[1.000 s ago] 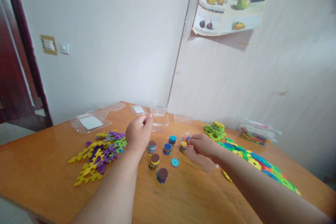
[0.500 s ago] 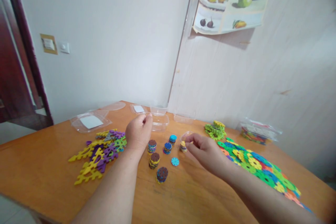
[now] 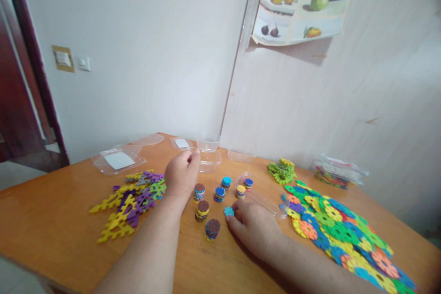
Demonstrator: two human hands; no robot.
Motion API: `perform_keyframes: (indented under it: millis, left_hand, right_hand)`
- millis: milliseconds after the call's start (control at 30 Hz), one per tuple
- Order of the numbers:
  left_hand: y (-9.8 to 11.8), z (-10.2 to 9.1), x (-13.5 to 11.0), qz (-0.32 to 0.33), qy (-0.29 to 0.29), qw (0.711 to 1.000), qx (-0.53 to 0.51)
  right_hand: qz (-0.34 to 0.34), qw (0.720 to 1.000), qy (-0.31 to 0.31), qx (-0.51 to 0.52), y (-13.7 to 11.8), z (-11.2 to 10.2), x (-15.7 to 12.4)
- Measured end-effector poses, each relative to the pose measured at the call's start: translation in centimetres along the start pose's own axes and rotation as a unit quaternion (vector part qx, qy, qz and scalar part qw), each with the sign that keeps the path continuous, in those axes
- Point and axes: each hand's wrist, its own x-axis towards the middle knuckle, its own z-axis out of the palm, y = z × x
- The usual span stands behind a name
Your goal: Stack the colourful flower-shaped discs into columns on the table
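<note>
My right hand is low over the table with thumb and index finger on the edges of a light-blue notched plastic disc, which lies flat on the wood. Close by stand several short stacks of the same small discs: a stack with a yellow top, one with a dark-blue top and one with a brown top. My left hand is closed, raised in front of a clear plastic box. What its fingers hold, if anything, is hidden.
Yellow and purple toothed pieces are heaped at left. Large colourful flower-shaped discs spread over the right side. A clear tray, green pieces, a filled lidded box and clear lids surround them.
My right hand has moved down and toward me, from the yellow-topped stack to the light-blue disc. That stack and a dark-blue-topped one behind it now show fully. The left hand has not moved.
</note>
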Motion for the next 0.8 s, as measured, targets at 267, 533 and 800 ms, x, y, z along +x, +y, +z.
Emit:
perform_keyframes:
  millis: [267, 533, 800]
  left_hand:
    - [0.0, 0.0, 0.0, -0.001, -0.003, 1.0, 0.001]
    - [-0.1, 0.0, 0.0, 0.01, 0.002, 1.0, -0.001]
    - [0.0, 0.0, 0.0, 0.002, 0.0, 1.0, -0.004]
  right_hand:
    - [-0.028, 0.998, 0.036, 0.035, -0.2, -0.2, -1.1]
    - [0.023, 0.987, 0.101, 0.125, 2.9, -5.1, 2.3]
    - [0.08, 0.974, -0.008, 0.211, 6.3, -3.6, 6.4]
